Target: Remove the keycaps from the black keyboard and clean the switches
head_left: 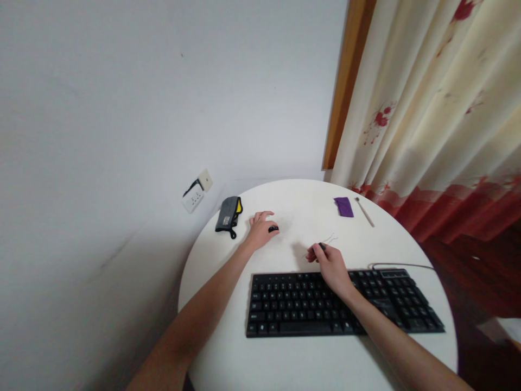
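Observation:
My left hand is over the table beyond the keyboard, with a small black object at its thumb and fingertips; the other fingers are spread. Too small to name, that object may be held or only pinned to the tabletop. Just above the keyboard's back edge, my right hand is closed, its thumb pressing a small dark piece against the curled fingers. Thin bent wires show beside it. Beneath my right wrist lies a black keyboard, partly covered by the forearm.
A grey pouch with yellow lining lies at the left rim of the round white table. Toward the back right are a purple cloth and a small brush. The keyboard cable runs off right. Wall and curtain stand behind.

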Motion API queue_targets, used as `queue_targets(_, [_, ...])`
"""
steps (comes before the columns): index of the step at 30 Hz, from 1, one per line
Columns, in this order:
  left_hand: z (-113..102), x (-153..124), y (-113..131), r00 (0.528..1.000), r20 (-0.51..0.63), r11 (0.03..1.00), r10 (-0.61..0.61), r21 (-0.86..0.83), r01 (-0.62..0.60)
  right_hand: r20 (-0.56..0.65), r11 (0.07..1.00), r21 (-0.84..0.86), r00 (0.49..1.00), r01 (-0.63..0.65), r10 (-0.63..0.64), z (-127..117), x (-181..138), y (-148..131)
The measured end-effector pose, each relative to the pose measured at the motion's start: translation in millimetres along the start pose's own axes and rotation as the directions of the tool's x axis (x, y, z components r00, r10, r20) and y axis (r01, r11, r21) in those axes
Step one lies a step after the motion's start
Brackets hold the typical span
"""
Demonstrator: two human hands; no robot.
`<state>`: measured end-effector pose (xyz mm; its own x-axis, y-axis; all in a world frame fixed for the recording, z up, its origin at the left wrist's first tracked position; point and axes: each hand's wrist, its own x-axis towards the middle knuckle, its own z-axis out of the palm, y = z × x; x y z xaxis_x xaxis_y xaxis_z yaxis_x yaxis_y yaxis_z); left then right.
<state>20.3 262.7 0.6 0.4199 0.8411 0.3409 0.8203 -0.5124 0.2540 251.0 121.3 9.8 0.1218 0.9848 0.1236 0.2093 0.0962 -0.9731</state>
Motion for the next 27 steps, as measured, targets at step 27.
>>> queue_targets(27, [1.3,-0.6,-6.3,0.999,0.025,0.999,-0.037,-0.038,0.038,0.015,1.0,-0.015,1.0,0.006,-0.006,0.6,-0.8,-1.8])
